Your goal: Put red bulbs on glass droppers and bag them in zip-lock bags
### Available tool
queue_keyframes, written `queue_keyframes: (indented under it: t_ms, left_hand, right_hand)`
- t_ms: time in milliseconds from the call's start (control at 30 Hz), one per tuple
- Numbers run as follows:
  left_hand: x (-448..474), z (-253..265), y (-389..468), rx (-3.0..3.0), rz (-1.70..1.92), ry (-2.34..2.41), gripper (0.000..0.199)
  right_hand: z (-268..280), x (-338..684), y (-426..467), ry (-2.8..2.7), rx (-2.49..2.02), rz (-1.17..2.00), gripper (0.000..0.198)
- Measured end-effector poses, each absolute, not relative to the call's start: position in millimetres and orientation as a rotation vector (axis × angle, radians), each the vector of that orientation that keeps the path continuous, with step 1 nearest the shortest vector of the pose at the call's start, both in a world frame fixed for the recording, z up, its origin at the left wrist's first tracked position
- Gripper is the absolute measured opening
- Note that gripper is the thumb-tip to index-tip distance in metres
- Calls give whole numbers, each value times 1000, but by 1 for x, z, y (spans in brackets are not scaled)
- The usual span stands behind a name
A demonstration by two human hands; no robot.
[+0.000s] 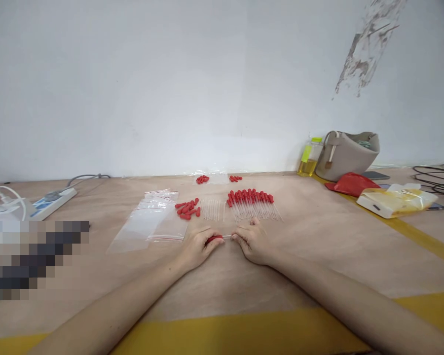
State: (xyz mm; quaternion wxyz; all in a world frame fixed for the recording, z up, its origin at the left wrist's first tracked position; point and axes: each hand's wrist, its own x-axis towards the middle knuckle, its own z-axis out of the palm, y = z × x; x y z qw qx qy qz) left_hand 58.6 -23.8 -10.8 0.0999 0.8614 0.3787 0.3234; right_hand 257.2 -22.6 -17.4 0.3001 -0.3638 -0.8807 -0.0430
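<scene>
My left hand (202,245) is closed around a red rubber dropper bulb (214,238). From the bulb's end a thin clear dropper tube (227,236) runs across to my right hand (254,243), whose fingers pinch it. Just beyond my hands lies a row of loose clear tubes (212,210). To their left is a small heap of loose red bulbs (188,209). On the right, several droppers (253,202) with red bulbs on their tubes lie side by side, bulbs toward the wall. How deep the held tube sits in its bulb is hidden by my fingers.
Clear zip bags (148,217) lie to the left, and another bag with red bulbs (216,178) is near the wall. A power strip (55,203) stands far left. At right are a bottle (310,158), a grey bag (350,157), a red pouch (355,184) and a tissue pack (395,201).
</scene>
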Motion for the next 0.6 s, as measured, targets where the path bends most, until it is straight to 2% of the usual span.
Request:
queue_keyframes:
  t_ms: [233,467,600]
  left_hand:
    - [59,-9,-24,2632,888,1091,21]
    - [52,4,-21,2775,970,1148,19]
    - [30,10,-9,2787,1092,1368,31]
  right_hand:
    - [-20,254,-20,-2376,-977,-122,22]
    - [-7,258,-30,-2346,-922,95,24]
    - [2,267,-27,-2246,-1121,183,18]
